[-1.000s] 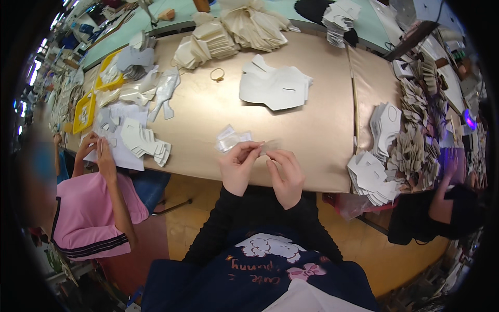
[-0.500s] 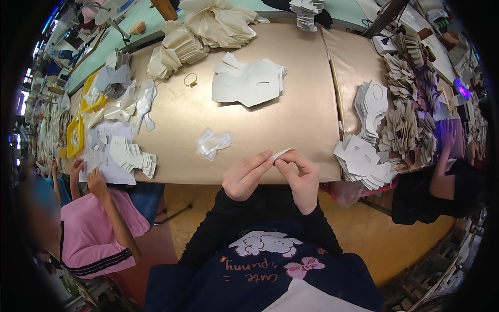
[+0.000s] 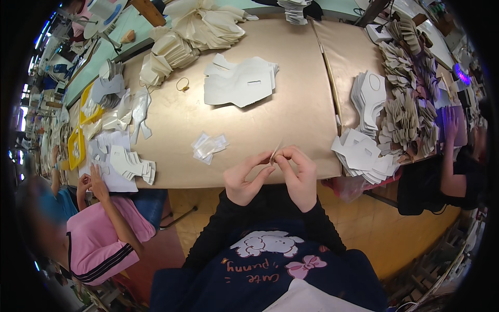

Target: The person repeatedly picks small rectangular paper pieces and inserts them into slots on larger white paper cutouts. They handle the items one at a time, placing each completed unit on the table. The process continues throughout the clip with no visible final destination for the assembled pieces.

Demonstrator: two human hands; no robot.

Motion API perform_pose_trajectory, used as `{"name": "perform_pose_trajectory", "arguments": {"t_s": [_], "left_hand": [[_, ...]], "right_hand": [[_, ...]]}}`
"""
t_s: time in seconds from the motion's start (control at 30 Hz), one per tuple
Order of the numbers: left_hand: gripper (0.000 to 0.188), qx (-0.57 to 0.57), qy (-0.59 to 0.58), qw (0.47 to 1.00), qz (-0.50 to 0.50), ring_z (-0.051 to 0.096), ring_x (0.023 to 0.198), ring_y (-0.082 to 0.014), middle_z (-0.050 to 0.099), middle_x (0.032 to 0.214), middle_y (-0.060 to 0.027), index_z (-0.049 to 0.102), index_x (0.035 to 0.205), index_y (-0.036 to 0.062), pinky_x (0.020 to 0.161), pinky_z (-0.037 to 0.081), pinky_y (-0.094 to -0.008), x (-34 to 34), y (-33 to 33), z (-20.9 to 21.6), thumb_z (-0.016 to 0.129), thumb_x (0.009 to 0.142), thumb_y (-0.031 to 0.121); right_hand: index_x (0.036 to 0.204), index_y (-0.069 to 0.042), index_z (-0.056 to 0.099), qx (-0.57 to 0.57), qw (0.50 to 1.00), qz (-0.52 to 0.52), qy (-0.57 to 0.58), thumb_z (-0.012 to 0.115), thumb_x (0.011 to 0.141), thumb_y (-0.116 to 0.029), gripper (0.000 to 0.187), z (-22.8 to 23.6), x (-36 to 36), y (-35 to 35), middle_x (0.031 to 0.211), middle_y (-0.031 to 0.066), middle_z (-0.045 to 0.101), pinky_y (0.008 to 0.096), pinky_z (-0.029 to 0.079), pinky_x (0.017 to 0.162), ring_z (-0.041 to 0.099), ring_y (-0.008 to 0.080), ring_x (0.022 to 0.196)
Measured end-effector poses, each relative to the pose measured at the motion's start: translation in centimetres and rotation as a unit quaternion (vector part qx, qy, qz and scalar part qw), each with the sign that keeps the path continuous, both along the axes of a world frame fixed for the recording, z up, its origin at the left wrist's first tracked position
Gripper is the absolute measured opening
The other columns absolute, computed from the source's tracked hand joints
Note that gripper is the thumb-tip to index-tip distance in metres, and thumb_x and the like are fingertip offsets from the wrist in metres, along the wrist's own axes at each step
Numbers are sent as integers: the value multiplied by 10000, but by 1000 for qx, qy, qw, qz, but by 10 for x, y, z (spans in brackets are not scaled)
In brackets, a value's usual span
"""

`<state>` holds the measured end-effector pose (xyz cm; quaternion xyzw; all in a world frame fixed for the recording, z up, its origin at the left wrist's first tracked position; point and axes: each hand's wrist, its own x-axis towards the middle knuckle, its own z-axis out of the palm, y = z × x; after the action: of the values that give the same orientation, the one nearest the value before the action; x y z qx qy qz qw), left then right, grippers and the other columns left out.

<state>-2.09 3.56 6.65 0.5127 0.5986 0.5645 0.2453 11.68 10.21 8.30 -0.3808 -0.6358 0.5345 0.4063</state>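
Ahead of the right hand, passage is left between the films and white pile, narrowed farther by panels.

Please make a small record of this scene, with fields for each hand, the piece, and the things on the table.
Right hand: fingers pinching a thin pale piece
Left hand: fingers close against the piece; contact unclear
Piece position: nearly edge-on, above the near table edge
Table: gold-brown surface
Nearest on table: small overlapping translucent pieces, ahead and left
Farther ahead: white cut sheets, stacked
Left of sheets: thin yellowish loop
Far edge: cream sheets, heaped
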Motion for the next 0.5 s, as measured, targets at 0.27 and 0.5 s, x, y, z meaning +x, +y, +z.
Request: {"name": "perform_pose_trajectory", "arguments": {"t_s": [0.27,0.5], "left_hand": [[187,-58,-218,974,12,730,927,-209,747,1022,-167,721,1063,-54,830,565,-278,6,1,5,697,877,-57],[186,43,81,996,6,744,884,-241,749,1023,-152,735,1012,-29,769,594,-296,1,1,7,721,834,-81]], "right_hand": [[911,25,654,25,999,4,-30,654,903,-9,35,2,0,1,870,114,662,323,484,764,623,240,835],[903,32,648,-30,999,38,-2,656,910,-32,65,6,6,1,869,76,645,277,454,817,592,159,855]]}}
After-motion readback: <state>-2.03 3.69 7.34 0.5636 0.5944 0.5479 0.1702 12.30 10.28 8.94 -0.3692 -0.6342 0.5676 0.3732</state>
